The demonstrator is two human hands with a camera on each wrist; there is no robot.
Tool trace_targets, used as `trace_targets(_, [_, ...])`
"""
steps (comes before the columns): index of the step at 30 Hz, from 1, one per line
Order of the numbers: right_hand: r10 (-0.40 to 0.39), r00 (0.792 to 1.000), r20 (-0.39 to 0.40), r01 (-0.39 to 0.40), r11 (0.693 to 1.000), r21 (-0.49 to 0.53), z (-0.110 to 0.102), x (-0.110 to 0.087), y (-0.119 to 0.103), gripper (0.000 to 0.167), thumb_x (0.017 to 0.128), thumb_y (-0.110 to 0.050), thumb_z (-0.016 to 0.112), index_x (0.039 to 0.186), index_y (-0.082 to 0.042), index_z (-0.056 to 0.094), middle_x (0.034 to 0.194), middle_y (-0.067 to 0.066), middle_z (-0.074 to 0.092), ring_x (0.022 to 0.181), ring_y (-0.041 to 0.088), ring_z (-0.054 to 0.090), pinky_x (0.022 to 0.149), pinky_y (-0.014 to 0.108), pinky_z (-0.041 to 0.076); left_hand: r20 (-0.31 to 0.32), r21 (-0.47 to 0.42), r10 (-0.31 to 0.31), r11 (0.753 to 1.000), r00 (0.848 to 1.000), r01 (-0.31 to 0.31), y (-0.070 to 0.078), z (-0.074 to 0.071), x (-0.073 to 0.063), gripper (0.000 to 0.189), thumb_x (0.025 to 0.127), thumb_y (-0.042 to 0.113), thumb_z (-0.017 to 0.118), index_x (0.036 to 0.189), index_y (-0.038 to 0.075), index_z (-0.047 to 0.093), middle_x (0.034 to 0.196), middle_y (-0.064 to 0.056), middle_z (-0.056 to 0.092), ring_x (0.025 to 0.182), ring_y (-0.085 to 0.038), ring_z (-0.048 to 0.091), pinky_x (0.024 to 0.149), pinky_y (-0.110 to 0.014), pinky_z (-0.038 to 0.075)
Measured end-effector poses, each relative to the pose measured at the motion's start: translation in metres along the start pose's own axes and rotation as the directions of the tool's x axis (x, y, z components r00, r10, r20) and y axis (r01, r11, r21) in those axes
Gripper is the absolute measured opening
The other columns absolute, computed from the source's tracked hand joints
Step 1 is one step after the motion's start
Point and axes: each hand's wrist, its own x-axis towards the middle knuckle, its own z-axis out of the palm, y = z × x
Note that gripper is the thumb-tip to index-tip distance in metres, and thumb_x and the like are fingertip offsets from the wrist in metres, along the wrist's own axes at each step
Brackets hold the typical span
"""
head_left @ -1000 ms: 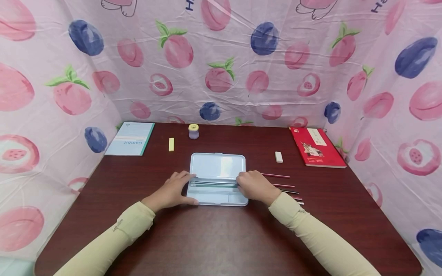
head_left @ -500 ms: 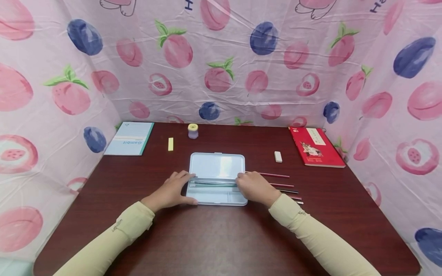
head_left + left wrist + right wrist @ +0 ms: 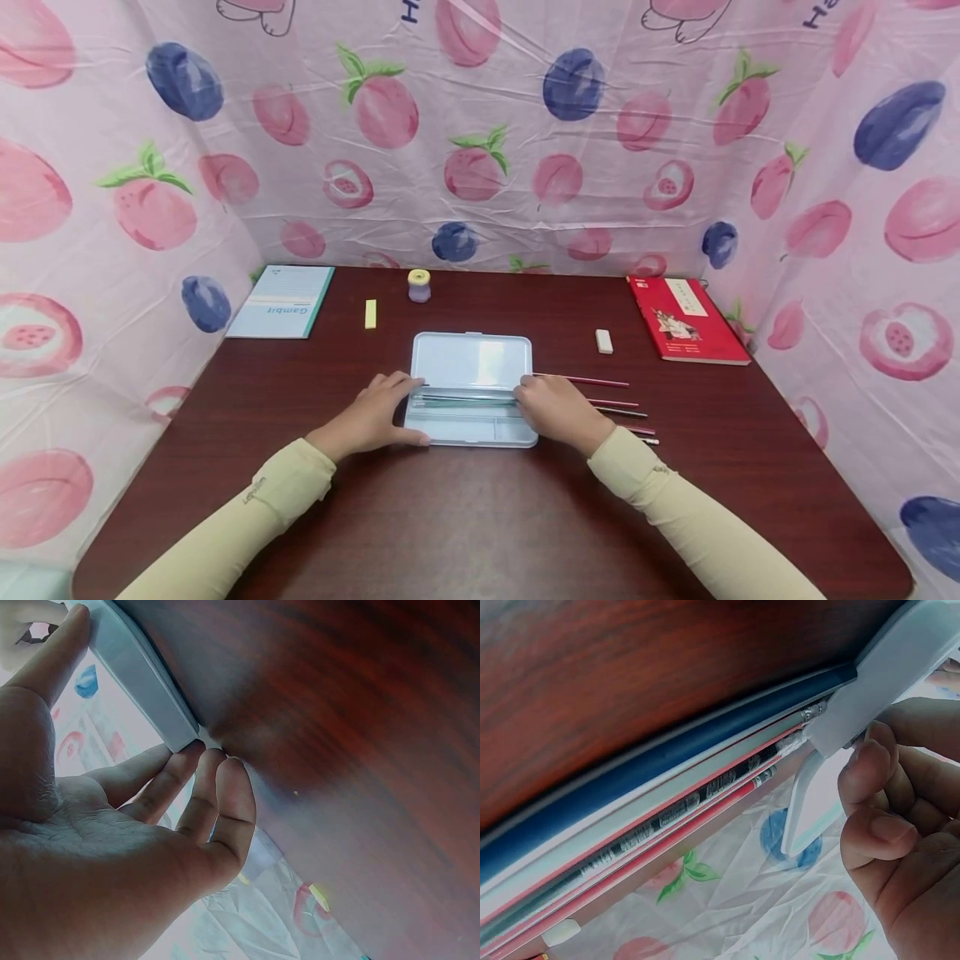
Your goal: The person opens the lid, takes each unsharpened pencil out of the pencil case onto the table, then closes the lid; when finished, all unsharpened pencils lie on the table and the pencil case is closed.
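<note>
A light-blue pencil case (image 3: pixel 453 429) lies on the dark table with its lid folded back. Several pencils (image 3: pixel 450 400) rest in its long compartment, up to my right hand (image 3: pixel 562 408). That hand has its fingers curled at the case's right end; in the right wrist view, a small dark tip shows at the fingertips beside the case rim, so it pinches a pencil mostly hidden by the fingers. My left hand (image 3: pixel 369 417) grips the case's left end, thumb at the front corner and fingers farther back. Several loose pencils (image 3: pixel 603 382) lie right of the case, partly behind the right hand.
Behind the case are a yellow strip (image 3: pixel 371 314) and a small yellow-topped jar (image 3: pixel 419 285). A blue notebook (image 3: pixel 281 302) lies back left. On the right are a white eraser (image 3: pixel 604 342) and a red book (image 3: pixel 686 321). Fruit-patterned cloth (image 3: pixel 480 225) hangs around the table.
My right hand shifts very slightly right at the case's end, and a dark loose pencil beside it has moved a little. The left hand and the case stay in place.
</note>
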Motion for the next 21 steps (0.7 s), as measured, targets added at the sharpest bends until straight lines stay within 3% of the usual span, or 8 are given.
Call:
trace_targets(12, [0.029, 0.999, -0.027, -0.028, 0.999, 0.016, -0.006, -0.012, 0.004, 0.003, 0.091, -0.005, 0.078, 0.088, -0.005, 0.077, 0.079, 0.007, 0.072, 0.070, 0.018, 0.070, 0.068, 0.033, 0.062, 0.003, 0.003, -0.007, 1.000, 1.000, 0.007, 0.001, 0.000, 0.000, 0.099, 0.080, 0.054, 0.091, 0.159, 0.010, 0.049, 0.150, -0.014, 0.056, 0.137, -0.036, 0.047, 0.114, -0.062, 0.043])
trace_targets(21, [0.108, 0.994, 0.005, -0.108, 0.993, 0.047, -0.011, -0.025, 0.007, 0.006, 0.090, -0.010, 0.083, 0.093, -0.005, 0.080, 0.079, 0.006, 0.072, 0.070, 0.016, 0.068, 0.067, 0.030, 0.061, 0.005, 0.002, -0.004, 1.000, 1.000, 0.004, 0.001, -0.001, 0.000, 0.099, 0.081, 0.053, 0.091, 0.159, 0.010, 0.048, 0.150, -0.014, 0.056, 0.136, -0.036, 0.048, 0.115, -0.062, 0.044])
